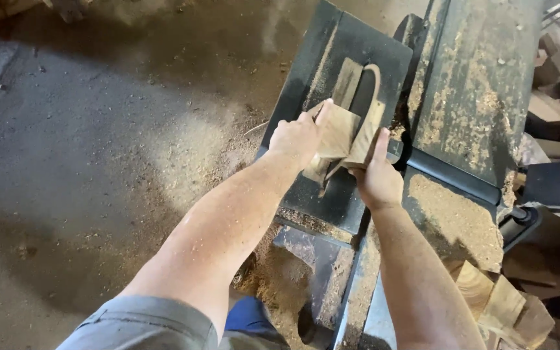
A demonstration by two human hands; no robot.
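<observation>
Head view, looking down: both bare forearms reach forward over a dark metal machine table, the worktop (322,78), dusted with sawdust. The left hand (298,137) and the right hand (377,181) each have a grip clamped on the same small wooden block (339,133), a pale brown, wedge-like offcut. The left fingers wrap its left edge, with the thumb lying along the top corner; the right hand holds its lower right side, with the index finger stretched up along the edge. The block sits near the middle of the worktop, over a long slot and touching or just in front of a curved metal guard (376,84); whether it rests on the surface or is held slightly above it, I cannot tell. A narrow wooden strip (346,81) lies on the worktop just beyond the block, towards its far edge.

To the right of the worktop stands a large upright metal panel (474,84), heavily caked with sawdust. Below it, at the lower right, lies a pile of wood offcuts (503,301). Sawdust (228,149) spreads over the concrete floor (66,162) along the worktop's left edge. At the bottom, a grey sleeve (137,327) covers the left upper arm.
</observation>
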